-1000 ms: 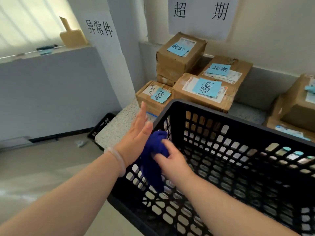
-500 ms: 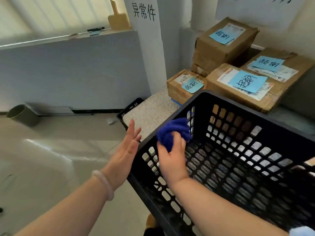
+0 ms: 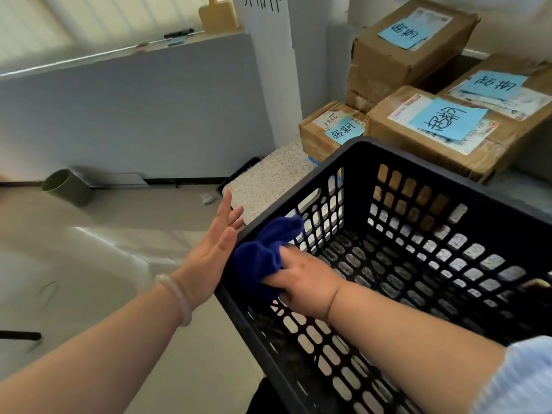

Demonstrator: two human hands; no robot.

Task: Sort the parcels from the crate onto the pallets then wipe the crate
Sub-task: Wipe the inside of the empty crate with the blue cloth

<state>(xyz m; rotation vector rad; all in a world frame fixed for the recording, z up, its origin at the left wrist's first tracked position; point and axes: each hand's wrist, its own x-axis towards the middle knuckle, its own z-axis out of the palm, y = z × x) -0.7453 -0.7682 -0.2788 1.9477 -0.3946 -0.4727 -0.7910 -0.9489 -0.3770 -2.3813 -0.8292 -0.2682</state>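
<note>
A black slotted plastic crate [image 3: 418, 162] fills the lower right, with nothing in it but my hand and a cloth. My right hand [image 3: 304, 277] is inside it, shut on a bunched dark blue cloth [image 3: 263, 255] pressed against the inner left wall. My left hand [image 3: 215, 249] lies flat, fingers straight, against the outside of that same wall. Several brown cardboard parcels with blue handwritten notes, the nearest one [image 3: 430, 130], are stacked on a speckled pallet board [image 3: 268, 180] behind the crate.
A grey partition wall [image 3: 134, 115] runs along the left, with a pen and a tan object on its ledge. A dark green bin [image 3: 67, 188] lies tipped on the pale floor. A black pallet edge [image 3: 239, 171] shows under the board.
My right hand has slid the blue cloth lower and back along the crate's left wall. My left hand has pressed onto the wall's outside. The view has shifted left.
</note>
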